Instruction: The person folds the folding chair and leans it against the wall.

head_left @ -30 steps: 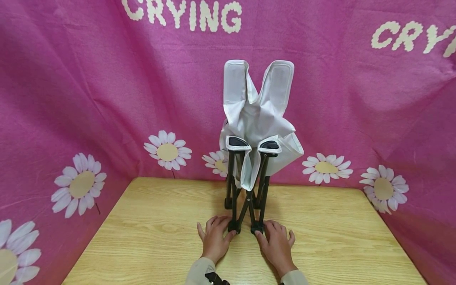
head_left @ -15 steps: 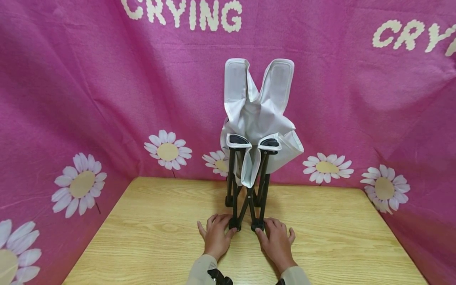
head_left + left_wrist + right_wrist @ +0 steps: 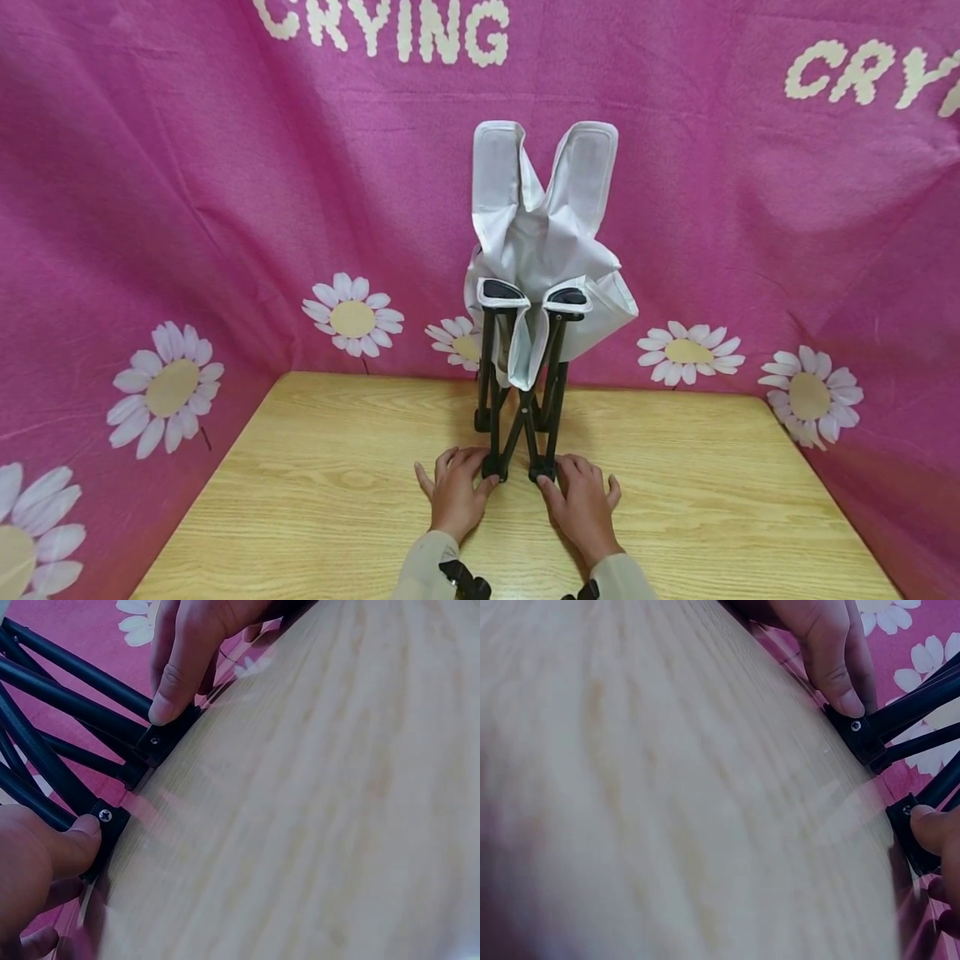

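Observation:
A small folding camp chair (image 3: pixel 536 242) with white fabric and a black tube frame stands upright, partly folded, near the middle of the table. Its two near feet are close together. My left hand (image 3: pixel 457 492) pinches the near left foot (image 3: pixel 494 467), with the thumb on its front and the fingers around the outer side. On the other side, my right hand (image 3: pixel 585 504) grips the near right foot (image 3: pixel 542 468) the same way. Both wrist views show each thumb (image 3: pixel 88 826) pressed beside a screw on the black plastic foot. The far feet stand behind, untouched.
The chair stands on a wood-grain table (image 3: pixel 337 500). Behind and at both sides hangs a pink curtain (image 3: pixel 225 208) with white daisies and pale lettering, close to the table's back edge. The chair's white flaps rise in front of it.
Both hands and the chair have shifted very slightly away, toward the back of the table. The grip on the two near feet stays the same.

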Action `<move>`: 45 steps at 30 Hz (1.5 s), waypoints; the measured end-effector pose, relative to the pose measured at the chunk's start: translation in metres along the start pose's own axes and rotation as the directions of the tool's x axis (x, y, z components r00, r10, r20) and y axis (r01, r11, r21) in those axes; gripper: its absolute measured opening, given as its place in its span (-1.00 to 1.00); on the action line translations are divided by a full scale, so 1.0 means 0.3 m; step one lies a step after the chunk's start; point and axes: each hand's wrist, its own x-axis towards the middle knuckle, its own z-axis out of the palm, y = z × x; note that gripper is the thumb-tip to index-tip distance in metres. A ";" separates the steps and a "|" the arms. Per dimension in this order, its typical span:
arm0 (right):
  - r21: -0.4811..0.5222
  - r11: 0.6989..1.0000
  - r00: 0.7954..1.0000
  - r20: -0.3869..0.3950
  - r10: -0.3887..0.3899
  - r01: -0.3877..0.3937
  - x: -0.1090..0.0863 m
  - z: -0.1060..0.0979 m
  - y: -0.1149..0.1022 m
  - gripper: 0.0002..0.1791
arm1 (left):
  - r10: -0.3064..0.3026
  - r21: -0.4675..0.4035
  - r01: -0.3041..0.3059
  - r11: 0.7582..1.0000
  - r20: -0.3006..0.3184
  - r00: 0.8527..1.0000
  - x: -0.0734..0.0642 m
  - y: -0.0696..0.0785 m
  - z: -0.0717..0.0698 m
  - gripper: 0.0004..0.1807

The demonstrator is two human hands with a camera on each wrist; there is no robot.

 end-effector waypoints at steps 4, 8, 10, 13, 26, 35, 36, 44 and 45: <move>-0.003 1.000 1.000 0.002 0.004 -0.004 0.005 0.003 0.006 -0.53 | -0.006 -0.006 0.006 1.000 -0.004 1.000 0.006 0.003 0.004 -0.57; -0.007 1.000 1.000 0.003 0.008 -0.008 0.008 0.004 0.010 -0.53 | -0.003 -0.014 0.003 1.000 -0.008 1.000 0.011 0.004 0.010 -0.57; -0.006 1.000 1.000 0.003 0.007 -0.007 0.010 0.003 0.009 -0.53 | -0.005 -0.013 0.005 1.000 -0.010 1.000 0.012 0.003 0.012 -0.57; -0.001 1.000 1.000 0.007 0.005 -0.005 0.011 0.002 0.006 -0.53 | -0.008 -0.001 0.008 1.000 -0.012 1.000 0.012 0.000 0.015 -0.57; -0.006 1.000 1.000 0.009 0.011 -0.011 0.012 0.005 0.000 -0.53 | -0.032 0.016 0.031 0.999 0.012 0.999 0.015 -0.007 0.017 -0.56; -0.008 1.000 1.000 0.013 0.009 -0.009 0.021 0.005 0.003 -0.52 | -0.062 0.014 0.062 0.998 0.004 0.998 0.018 0.003 0.020 -0.56; -0.006 1.000 1.000 0.008 0.008 -0.008 0.022 0.005 0.003 -0.52 | -0.061 0.013 0.061 0.998 0.004 0.998 0.020 0.003 0.021 -0.56; 0.002 1.000 1.000 -0.012 0.006 -0.006 0.032 0.007 0.010 -0.53 | -0.071 0.010 0.071 0.997 0.000 0.997 0.033 0.007 0.030 -0.56; 0.002 1.000 1.000 -0.014 0.005 -0.005 0.033 0.007 0.011 -0.53 | -0.072 0.014 0.072 0.997 -0.001 0.997 0.034 0.007 0.032 -0.56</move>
